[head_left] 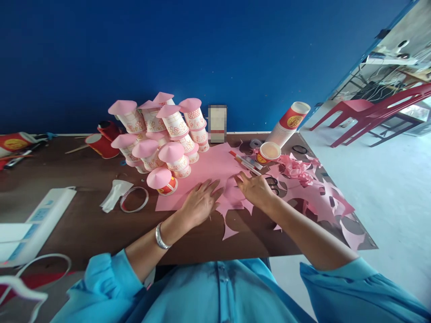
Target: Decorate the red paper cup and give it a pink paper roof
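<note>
My left hand [201, 202] lies palm down with its fingers spread on a large pink paper sheet [215, 163]. Across from it, my right hand [254, 189] rests on the right side of the pink paper, fingers apart, near a rounded pink piece [232, 192]. Several paper cups with pink cone tops [171, 128] stand stacked behind my left hand. A red cup with a pink cone [160, 179] is closest to that hand. Pens [246, 163] lie just beyond my right hand, and black-handled scissors [272, 183] are beside it.
Pink paper scraps [316, 197] cover the table's right side. Behind them are a tilted cup stack [289, 122] and an upright cup [268, 153]. A tape roll [134, 199], crumpled white paper [115, 195] and a power strip [47, 220] lie left. A blue wall [215, 54] rises behind.
</note>
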`<state>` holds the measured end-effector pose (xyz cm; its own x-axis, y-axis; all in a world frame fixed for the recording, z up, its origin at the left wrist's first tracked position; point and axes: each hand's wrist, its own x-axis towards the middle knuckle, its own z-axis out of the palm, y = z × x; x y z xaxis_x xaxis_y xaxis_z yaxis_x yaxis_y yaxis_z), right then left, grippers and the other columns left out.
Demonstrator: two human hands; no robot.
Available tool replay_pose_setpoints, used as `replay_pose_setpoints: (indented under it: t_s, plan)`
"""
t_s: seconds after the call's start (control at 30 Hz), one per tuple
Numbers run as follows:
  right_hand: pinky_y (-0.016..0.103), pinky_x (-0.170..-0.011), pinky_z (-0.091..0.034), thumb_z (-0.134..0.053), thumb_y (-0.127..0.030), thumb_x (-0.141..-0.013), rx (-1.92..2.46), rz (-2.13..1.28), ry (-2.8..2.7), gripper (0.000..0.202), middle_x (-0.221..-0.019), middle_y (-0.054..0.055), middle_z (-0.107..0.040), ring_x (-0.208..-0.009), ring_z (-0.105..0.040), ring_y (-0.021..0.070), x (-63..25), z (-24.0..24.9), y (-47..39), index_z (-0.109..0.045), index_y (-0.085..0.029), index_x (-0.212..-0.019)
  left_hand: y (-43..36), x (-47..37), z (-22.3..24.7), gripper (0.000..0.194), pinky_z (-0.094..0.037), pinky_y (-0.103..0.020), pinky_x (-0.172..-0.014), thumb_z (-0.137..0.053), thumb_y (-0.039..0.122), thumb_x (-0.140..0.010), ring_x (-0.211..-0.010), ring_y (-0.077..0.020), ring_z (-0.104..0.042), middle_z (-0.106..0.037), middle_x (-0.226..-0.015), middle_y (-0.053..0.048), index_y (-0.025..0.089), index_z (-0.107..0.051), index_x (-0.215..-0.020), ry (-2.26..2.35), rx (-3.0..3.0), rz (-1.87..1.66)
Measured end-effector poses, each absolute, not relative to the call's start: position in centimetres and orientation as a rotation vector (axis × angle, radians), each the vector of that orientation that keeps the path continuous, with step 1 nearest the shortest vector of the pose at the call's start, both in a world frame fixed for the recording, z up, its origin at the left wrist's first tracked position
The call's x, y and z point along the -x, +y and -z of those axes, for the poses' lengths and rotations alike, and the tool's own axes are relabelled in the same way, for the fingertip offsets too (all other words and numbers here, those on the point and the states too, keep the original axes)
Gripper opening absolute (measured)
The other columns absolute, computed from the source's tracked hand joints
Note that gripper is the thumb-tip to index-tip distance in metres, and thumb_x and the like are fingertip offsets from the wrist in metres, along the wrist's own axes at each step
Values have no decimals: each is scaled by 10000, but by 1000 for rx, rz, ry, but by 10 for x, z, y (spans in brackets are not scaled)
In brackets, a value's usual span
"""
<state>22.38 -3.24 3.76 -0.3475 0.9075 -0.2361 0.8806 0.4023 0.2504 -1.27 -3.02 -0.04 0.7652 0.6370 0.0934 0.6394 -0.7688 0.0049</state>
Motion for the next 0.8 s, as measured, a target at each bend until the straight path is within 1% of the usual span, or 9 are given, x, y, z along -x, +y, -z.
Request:
replay_pose_setpoints:
  t_s: [0.07,0.13,0.23,0.33,0.4,0.5,0.57,0.67,0.8]
  plan:
    - [363,-721,-498,-224,-87,-1064,-1573,-122,2339,529,-1279,242,-679,-936,-752,269,-226,-41,-35,-570,-72,-1465,-32,20,-2,437,-576,-498,-1112,-590,264,-1047,-1428,-347,-614,-617,-1571,-164,149,-614,-1468,-1042,2928,230]
    - [361,-756,-487,-223,-89,-1072,-1578,-126,2369,535,-1230,232,-693,-971,-744,269,-226,-43,-37,-523,-81,-1515,-39,31,-11,377,-596,-460,-1088,-585,229,-1045,-1367,-317,-665,-672,-1504,-170,125,-650,-1402,-1026,2899,358]
    - [348,-778,-466,-268,-120,-1090,-1569,-121,2405,496,-1160,204,-722,-964,-740,254,-229,-39,-41,-548,-105,-1498,-55,57,-34,301,-625,-372,-1009,-557,181,-1053,-1191,-241,-752,-762,-1360,-113,171,-685,-1325,-1030,2851,520]
    - [352,-755,-453,-334,-287,-1131,-1583,-135,2406,452,-1134,221,-737,-968,-737,284,-239,-33,-44,-617,-85,-1419,-71,96,-49,265,-626,-378,-967,-574,176,-1046,-1088,-228,-772,-800,-1219,-79,206,-694,-1280,-1164,2691,628]
    - [346,-740,-445,-397,-422,-1131,-1620,-181,2389,490,-1195,231,-737,-989,-739,297,-250,-28,-47,-617,-102,-1429,-77,126,-49,240,-630,-381,-899,-591,186,-1030,-1007,-237,-773,-801,-1139,-73,221,-723,-1227,-1301,2541,606]
    - [334,-699,-419,-453,-513,-1112,-1685,-356,2356,508,-1248,202,-744,-874,-752,267,-269,-20,-53,-643,-148,-1411,-79,164,-38,222,-609,-382,-753,-574,266,-1034,-954,-268,-758,-785,-1084,-90,211,-759,-1142,-1557,2357,430]
    - [333,-667,-396,-472,-549,-1101,-1709,-464,2369,511,-1106,160,-777,-797,-747,258,-282,-14,-55,-689,-160,-1350,-77,179,-30,256,-599,-394,-773,-574,306,-1026,-1008,-293,-741,-770,-1138,-112,195,-753,-1171,-1706,2310,259]
    - [335,-674,-391,-532,-506,-1089,-1690,-605,2443,444,-1008,128,-781,-779,-731,243,-296,-7,-57,-717,-171,-1315,-72,188,-23,255,-589,-417,-809,-605,307,-999,-1068,-328,-715,-752,-1175,-126,181,-749,-1167,-1826,2293,107]
    - [354,-786,-429,-557,-393,-1085,-1619,-767,2560,352,-1061,126,-783,-918,-717,261,-299,-9,-61,-731,-153,-1274,-69,193,-19,164,-570,-425,-818,-589,232,-984,-1018,-325,-713,-756,-1054,-112,195,-747,-1008,-1888,2304,78]
